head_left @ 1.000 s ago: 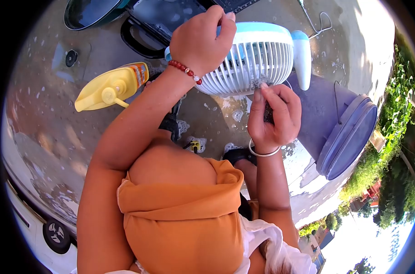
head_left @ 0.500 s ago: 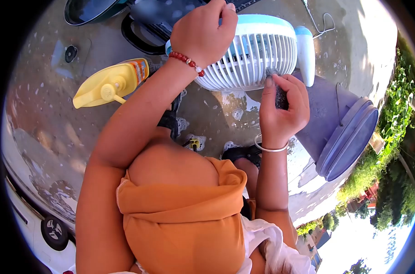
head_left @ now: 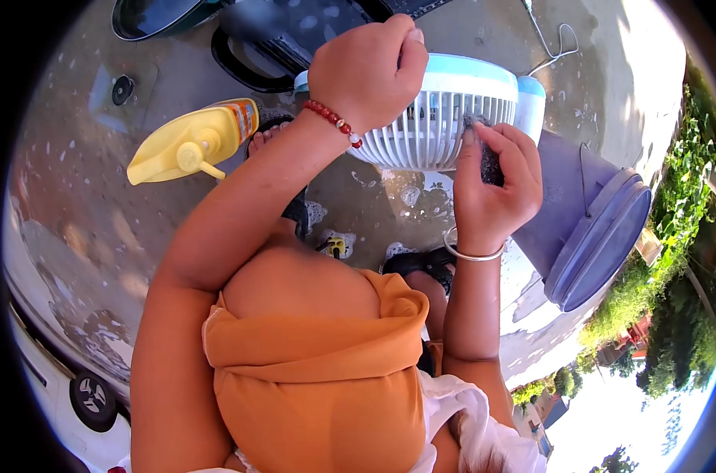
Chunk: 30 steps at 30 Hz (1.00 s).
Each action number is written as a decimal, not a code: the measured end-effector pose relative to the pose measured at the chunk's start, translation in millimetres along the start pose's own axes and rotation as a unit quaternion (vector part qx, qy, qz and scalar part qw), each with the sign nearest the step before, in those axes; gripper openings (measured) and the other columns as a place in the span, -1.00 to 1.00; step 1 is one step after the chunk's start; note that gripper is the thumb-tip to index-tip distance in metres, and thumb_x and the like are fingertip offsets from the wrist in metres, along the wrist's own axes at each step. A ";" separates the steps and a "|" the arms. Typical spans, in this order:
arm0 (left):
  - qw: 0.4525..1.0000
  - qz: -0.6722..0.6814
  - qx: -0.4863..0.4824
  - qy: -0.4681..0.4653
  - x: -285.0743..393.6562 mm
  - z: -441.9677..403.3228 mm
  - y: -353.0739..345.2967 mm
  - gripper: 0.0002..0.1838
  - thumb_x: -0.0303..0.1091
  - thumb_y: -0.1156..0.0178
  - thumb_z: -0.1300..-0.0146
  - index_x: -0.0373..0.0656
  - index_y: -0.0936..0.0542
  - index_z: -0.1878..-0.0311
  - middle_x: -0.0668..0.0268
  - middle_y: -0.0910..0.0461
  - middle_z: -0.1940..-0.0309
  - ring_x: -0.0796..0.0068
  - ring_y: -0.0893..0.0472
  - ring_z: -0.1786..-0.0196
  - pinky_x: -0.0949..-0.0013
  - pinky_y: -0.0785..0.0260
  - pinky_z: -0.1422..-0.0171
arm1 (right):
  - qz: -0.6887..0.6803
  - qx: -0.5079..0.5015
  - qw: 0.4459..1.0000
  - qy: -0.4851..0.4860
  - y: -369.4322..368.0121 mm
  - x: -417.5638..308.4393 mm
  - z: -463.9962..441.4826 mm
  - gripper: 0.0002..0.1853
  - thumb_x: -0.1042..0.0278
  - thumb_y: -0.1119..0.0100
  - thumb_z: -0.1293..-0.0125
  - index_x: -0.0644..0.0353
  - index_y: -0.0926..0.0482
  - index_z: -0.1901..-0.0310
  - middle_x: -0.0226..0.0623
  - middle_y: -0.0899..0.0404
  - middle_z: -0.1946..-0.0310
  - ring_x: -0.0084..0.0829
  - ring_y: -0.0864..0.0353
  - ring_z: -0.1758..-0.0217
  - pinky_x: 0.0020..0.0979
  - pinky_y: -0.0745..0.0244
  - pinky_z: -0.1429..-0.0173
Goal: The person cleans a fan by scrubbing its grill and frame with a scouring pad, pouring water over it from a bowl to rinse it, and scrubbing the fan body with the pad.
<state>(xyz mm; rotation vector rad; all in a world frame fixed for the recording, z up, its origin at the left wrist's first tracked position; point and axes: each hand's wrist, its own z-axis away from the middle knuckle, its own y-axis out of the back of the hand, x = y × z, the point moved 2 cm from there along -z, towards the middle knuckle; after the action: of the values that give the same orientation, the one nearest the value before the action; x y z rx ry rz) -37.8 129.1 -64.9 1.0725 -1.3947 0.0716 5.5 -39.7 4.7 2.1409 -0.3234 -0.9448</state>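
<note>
The white fan (head_left: 429, 130) with a pale blue rim is in front of the person, above the wet ground (head_left: 82, 205), its slatted grille facing the body. The left hand (head_left: 366, 75), with a red bead bracelet at its wrist, is curled into a loose fist over the fan's upper left rim and appears to grip it, though the fingertips are hidden. The right hand (head_left: 500, 181), wearing a pale bangle, is nearly closed: thumb and bent fingers pinch a dark scouring pad (head_left: 491, 164), whose upper edge meets the slats on the grille's right side. Just right of this hand is a purple bucket (head_left: 551, 217), and a thin pale cord (head_left: 559, 55) lies beyond the fan. To the left, near the left forearm, a yellow bottle (head_left: 188, 146) with an orange label is on the ground. Beyond it are a black curved handle (head_left: 236, 75) and a dark basin (head_left: 161, 20). White foam (head_left: 410, 196) spots the ground between fan and person.
</note>
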 end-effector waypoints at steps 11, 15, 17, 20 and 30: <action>0.999 0.009 -0.023 -0.044 3.9 1.8 -0.6 -0.66 -0.02 -0.11 -0.37 -0.07 -0.64 0.34 0.17 -0.64 0.53 0.02 -0.64 0.42 0.01 -0.45 0.36 | -0.006 0.004 1.000 0.015 -11.6 1.3 -20.8 -0.83 0.68 -0.36 0.01 0.29 -0.70 0.32 -0.15 -0.66 0.32 -0.19 -0.69 0.31 -0.36 -0.58 0.22; 0.997 -0.032 -0.065 -0.003 5.2 -5.9 2.2 -0.61 0.05 -0.12 -0.42 -0.08 -0.65 0.31 0.19 -0.66 0.41 0.04 -0.63 0.34 0.12 -0.42 0.32 | -0.001 0.014 1.000 0.026 -11.8 1.8 -17.1 -0.83 0.70 -0.36 -0.02 0.31 -0.69 0.31 -0.15 -0.65 0.33 -0.21 -0.67 0.32 -0.36 -0.57 0.24; 0.996 -0.027 -0.081 0.019 3.3 -7.8 1.2 -0.58 0.08 -0.13 -0.42 -0.08 -0.67 0.33 0.19 -0.67 0.40 0.05 -0.64 0.34 0.13 -0.43 0.32 | 0.001 -0.003 1.000 0.006 -0.3 -0.2 0.2 -0.84 0.68 -0.39 -0.05 0.32 -0.70 0.29 -0.17 -0.66 0.31 -0.26 -0.66 0.29 -0.38 -0.56 0.19; 0.998 -0.027 -0.057 0.004 1.8 -3.6 -2.1 -0.56 0.10 -0.12 -0.42 -0.08 -0.70 0.32 0.20 -0.68 0.38 0.07 -0.65 0.32 0.13 -0.43 0.31 | 0.007 -0.029 0.999 -0.018 11.1 2.0 21.6 -0.83 0.67 -0.44 -0.07 0.32 -0.72 0.27 -0.19 -0.67 0.29 -0.32 -0.66 0.27 -0.41 -0.55 0.15; 0.997 -0.034 -0.069 0.025 3.5 -8.3 -0.5 -0.55 0.12 -0.09 -0.42 -0.04 -0.73 0.29 0.19 -0.63 0.43 0.09 -0.63 0.31 0.14 -0.42 0.28 | 0.013 0.026 0.999 0.045 -14.9 4.1 -19.8 -0.82 0.67 -0.37 -0.01 0.29 -0.71 0.30 -0.17 -0.65 0.33 -0.23 -0.67 0.34 -0.38 -0.57 0.28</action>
<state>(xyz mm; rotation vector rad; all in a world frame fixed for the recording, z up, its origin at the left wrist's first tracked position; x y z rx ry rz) -30.4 132.2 -60.8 0.9945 -1.2983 -0.0467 21.5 -20.8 0.3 2.2134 -0.3335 -0.8320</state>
